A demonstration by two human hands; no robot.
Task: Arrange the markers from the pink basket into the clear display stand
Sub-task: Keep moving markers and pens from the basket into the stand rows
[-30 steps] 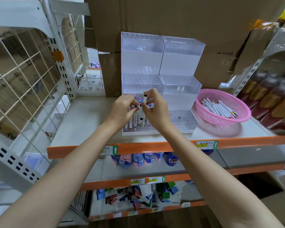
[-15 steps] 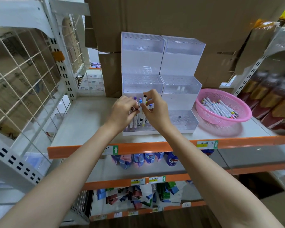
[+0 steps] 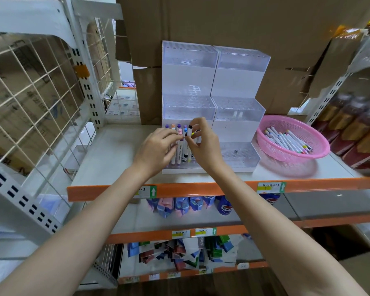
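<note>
The stand (image 3: 188, 58), clear and three-stepped, sits on a white shelf (image 3: 115, 146) in front of cardboard boxes (image 3: 201, 18). A row of markers (image 3: 175, 127) stands upright in the left half of its lowest step. Both hands are over that row. The right hand (image 3: 203, 146) pinches a black-capped marker (image 3: 189, 133) between thumb and fingertips, upright and just above the row. The left hand (image 3: 158, 148) has its fingers curled, tips against a pink-capped marker (image 3: 180, 133) standing in the row; whether it actually grips it I cannot tell. The pink basket (image 3: 320, 150) rests on the shelf just right of the stand, with loose markers (image 3: 286, 141) lying in it. Bottles (image 3: 361, 135) stand at the far right
</note>
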